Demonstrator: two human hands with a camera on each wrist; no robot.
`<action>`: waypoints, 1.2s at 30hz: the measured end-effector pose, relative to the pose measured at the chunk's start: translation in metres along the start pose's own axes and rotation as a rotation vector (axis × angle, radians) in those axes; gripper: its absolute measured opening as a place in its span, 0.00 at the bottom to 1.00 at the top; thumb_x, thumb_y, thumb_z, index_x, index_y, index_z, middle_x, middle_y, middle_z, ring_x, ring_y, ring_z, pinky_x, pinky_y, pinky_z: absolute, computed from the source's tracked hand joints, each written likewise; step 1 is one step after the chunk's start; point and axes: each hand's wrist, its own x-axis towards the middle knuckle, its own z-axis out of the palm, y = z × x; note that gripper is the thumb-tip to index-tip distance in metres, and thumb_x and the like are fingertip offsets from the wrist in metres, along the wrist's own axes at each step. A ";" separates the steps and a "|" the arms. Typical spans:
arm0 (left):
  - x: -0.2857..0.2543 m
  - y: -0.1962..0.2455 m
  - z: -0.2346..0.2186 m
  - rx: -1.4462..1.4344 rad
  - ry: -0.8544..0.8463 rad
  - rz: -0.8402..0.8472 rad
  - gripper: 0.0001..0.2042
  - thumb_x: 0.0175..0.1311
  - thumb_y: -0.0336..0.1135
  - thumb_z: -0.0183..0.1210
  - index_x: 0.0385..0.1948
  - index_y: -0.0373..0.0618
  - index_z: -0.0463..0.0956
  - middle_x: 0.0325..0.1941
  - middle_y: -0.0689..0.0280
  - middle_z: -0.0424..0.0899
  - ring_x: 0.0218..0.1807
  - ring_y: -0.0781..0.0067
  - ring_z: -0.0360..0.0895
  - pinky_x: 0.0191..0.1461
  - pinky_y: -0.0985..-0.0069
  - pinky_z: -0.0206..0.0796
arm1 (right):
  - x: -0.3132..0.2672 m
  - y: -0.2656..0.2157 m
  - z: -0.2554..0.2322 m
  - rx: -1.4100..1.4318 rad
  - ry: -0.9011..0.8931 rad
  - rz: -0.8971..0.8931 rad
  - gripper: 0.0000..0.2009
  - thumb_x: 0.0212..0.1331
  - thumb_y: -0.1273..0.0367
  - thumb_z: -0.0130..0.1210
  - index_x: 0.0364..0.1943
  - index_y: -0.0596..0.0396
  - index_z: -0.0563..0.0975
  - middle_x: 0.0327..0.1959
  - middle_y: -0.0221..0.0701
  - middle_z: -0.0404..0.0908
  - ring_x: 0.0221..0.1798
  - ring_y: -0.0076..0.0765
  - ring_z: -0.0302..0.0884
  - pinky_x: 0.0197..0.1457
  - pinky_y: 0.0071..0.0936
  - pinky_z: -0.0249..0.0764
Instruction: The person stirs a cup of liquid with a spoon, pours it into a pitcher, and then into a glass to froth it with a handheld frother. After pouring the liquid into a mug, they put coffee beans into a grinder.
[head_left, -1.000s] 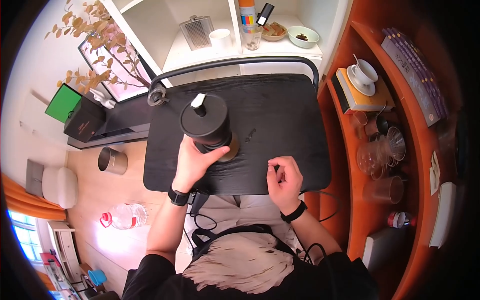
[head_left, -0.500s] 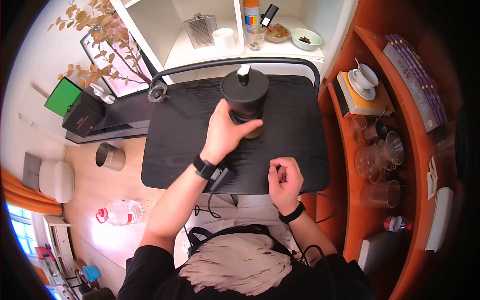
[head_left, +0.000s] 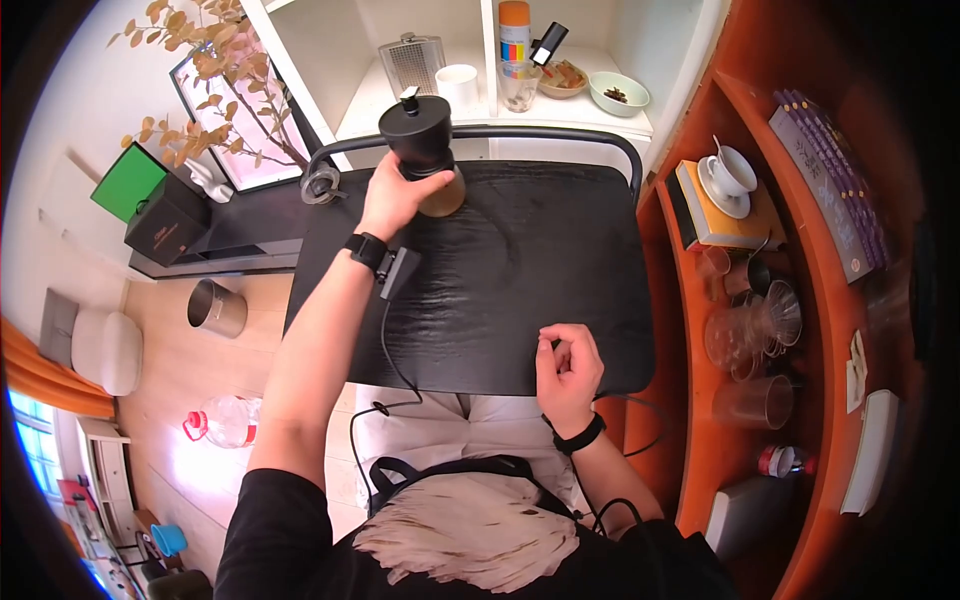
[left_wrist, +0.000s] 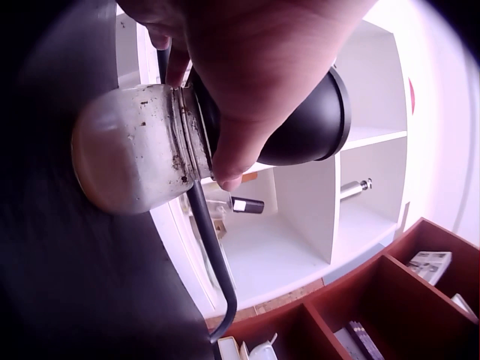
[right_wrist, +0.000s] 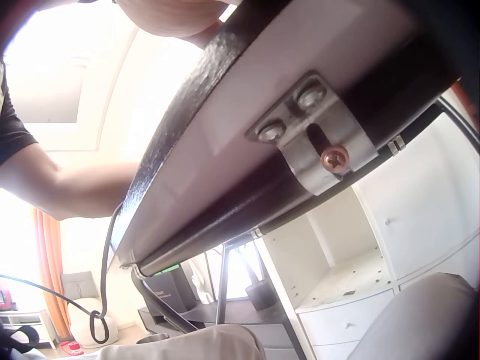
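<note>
My left hand (head_left: 392, 195) grips a hand coffee grinder (head_left: 415, 128) round its neck, over the far left part of the black table. The grinder has a black lidded top with a short stub. In the left wrist view, its clear glass jar (left_wrist: 131, 154) has brown specks near the metal-ringed neck, and its base is close to the tabletop. The thumb (left_wrist: 238, 154) presses along the black upper body. At the table's near right edge rests my right hand (head_left: 568, 375), fingers loosely curled, holding nothing.
A black rail (head_left: 560, 136) runs along the table's (head_left: 560, 260) far edge, with a clamp-like piece (head_left: 320, 185) at its left corner. Behind stands a white shelf with a mug (head_left: 457, 86) and a bowl (head_left: 619, 95). Glassware (head_left: 752, 402) fills the wooden shelf at right.
My left hand has carried the grinder first away and to the right, then left to the table's far left. Dark spots mid-table have given way to a faint curved streak. My right hand stays put.
</note>
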 end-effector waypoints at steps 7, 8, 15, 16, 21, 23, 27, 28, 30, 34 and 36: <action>0.009 -0.024 -0.031 -0.031 0.010 -0.010 0.34 0.51 0.48 0.78 0.58 0.37 0.78 0.56 0.54 0.87 0.60 0.62 0.83 0.66 0.68 0.71 | 0.001 -0.003 0.002 0.007 -0.011 0.014 0.07 0.59 0.82 0.59 0.38 0.57 0.80 0.35 0.27 0.78 0.22 0.17 0.63 0.26 0.19 0.59; 0.010 -0.030 -0.033 -0.034 0.010 0.003 0.35 0.51 0.48 0.78 0.58 0.37 0.77 0.56 0.54 0.87 0.60 0.62 0.83 0.66 0.68 0.71 | 0.001 -0.004 0.002 0.007 -0.015 0.010 0.07 0.59 0.82 0.59 0.38 0.57 0.80 0.35 0.27 0.78 0.22 0.17 0.63 0.26 0.19 0.59; -0.006 -0.021 -0.041 0.012 0.077 -0.042 0.34 0.51 0.48 0.78 0.57 0.37 0.78 0.56 0.54 0.87 0.59 0.62 0.84 0.66 0.67 0.71 | 0.000 0.000 0.002 -0.016 -0.025 -0.013 0.07 0.59 0.81 0.60 0.40 0.57 0.80 0.36 0.30 0.80 0.20 0.19 0.65 0.25 0.19 0.63; -0.007 -0.020 -0.041 0.013 0.085 -0.044 0.34 0.51 0.48 0.78 0.57 0.37 0.78 0.56 0.54 0.87 0.59 0.62 0.84 0.66 0.67 0.71 | 0.000 0.000 0.003 -0.022 -0.023 -0.008 0.07 0.59 0.81 0.60 0.40 0.57 0.80 0.36 0.31 0.80 0.20 0.19 0.65 0.25 0.19 0.63; -0.014 -0.015 -0.039 -0.028 0.059 -0.050 0.33 0.52 0.46 0.78 0.57 0.36 0.78 0.55 0.55 0.87 0.58 0.64 0.83 0.65 0.69 0.71 | 0.000 -0.001 0.002 -0.038 -0.045 -0.012 0.07 0.60 0.81 0.59 0.39 0.57 0.80 0.37 0.31 0.80 0.21 0.19 0.66 0.25 0.19 0.63; -0.020 -0.009 -0.039 -0.007 0.069 -0.050 0.33 0.52 0.45 0.78 0.56 0.33 0.77 0.54 0.56 0.87 0.57 0.66 0.83 0.65 0.71 0.71 | 0.001 -0.001 0.002 -0.042 -0.046 -0.011 0.07 0.60 0.81 0.59 0.40 0.57 0.80 0.36 0.31 0.80 0.21 0.19 0.66 0.25 0.19 0.64; -0.037 -0.003 -0.038 -0.031 0.047 -0.060 0.33 0.52 0.45 0.78 0.56 0.35 0.77 0.55 0.54 0.87 0.59 0.64 0.83 0.66 0.68 0.71 | 0.000 0.000 0.002 -0.038 -0.037 -0.014 0.07 0.60 0.81 0.59 0.40 0.57 0.80 0.36 0.31 0.80 0.21 0.19 0.66 0.26 0.19 0.64; -0.042 0.000 -0.038 -0.015 0.050 -0.059 0.33 0.51 0.46 0.78 0.56 0.36 0.78 0.56 0.54 0.86 0.60 0.61 0.83 0.66 0.67 0.72 | 0.000 0.000 0.002 -0.040 -0.037 -0.014 0.07 0.59 0.81 0.59 0.40 0.57 0.80 0.36 0.31 0.80 0.21 0.19 0.66 0.26 0.19 0.64; -0.055 0.008 -0.040 -0.017 0.038 -0.072 0.32 0.51 0.45 0.78 0.56 0.37 0.78 0.55 0.55 0.87 0.60 0.63 0.83 0.66 0.67 0.72 | 0.000 0.000 0.002 -0.039 -0.037 -0.014 0.07 0.59 0.81 0.59 0.40 0.57 0.80 0.36 0.31 0.80 0.21 0.20 0.66 0.26 0.20 0.64; -0.080 0.024 -0.039 -0.053 -0.028 -0.082 0.31 0.51 0.41 0.78 0.56 0.36 0.78 0.55 0.56 0.87 0.58 0.65 0.83 0.65 0.68 0.72 | 0.000 -0.002 0.003 -0.038 -0.045 -0.007 0.07 0.59 0.81 0.59 0.40 0.57 0.80 0.35 0.31 0.80 0.20 0.20 0.66 0.25 0.20 0.63; -0.088 0.023 -0.034 -0.097 -0.046 -0.021 0.31 0.51 0.41 0.79 0.55 0.35 0.77 0.54 0.56 0.87 0.58 0.64 0.84 0.65 0.68 0.72 | -0.001 0.000 0.003 -0.035 -0.041 -0.009 0.07 0.59 0.81 0.59 0.40 0.57 0.80 0.35 0.30 0.80 0.20 0.20 0.66 0.25 0.20 0.63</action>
